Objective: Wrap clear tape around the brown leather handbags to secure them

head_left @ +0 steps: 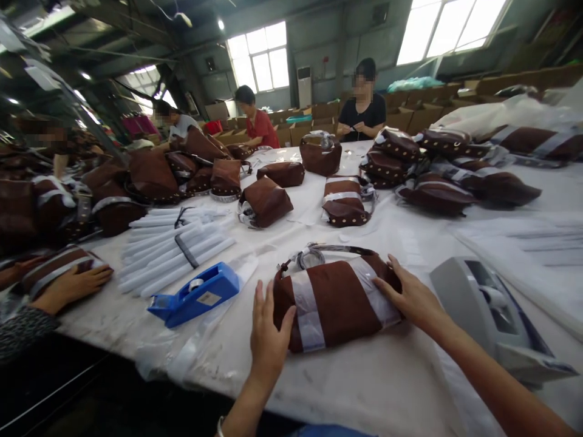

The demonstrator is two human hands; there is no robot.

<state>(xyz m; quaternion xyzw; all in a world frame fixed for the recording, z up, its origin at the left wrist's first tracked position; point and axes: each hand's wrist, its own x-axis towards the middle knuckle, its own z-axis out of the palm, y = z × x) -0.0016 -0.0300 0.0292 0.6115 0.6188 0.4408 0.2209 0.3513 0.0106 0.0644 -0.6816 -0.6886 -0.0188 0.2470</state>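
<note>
In front of me a brown handbag (pixel 344 297) lies on the white-covered table (pixel 346 388). Two pale translucent wrapping strips cross its body, and its wrapped handle (pixel 339 249) loops at the far side. My left hand (pixel 268 331) rests against the bag's left end, fingers stretched and thumb apart. At the right end, my right hand (pixel 412 297) lies on the bag with its fingers spread along the edge. Left of the bag stands a blue tape dispenser (pixel 200 294). A grey tape dispenser (pixel 487 309) sits beside my right forearm.
Bundled white rolls (pixel 177 249) lie beyond the blue dispenser. Several brown bags (pixel 266 200) are spread and piled across the far table. A co-worker's hand (pixel 77 285) touches another bag at left. More people work along the far side, with cardboard boxes (pixel 412 118) behind.
</note>
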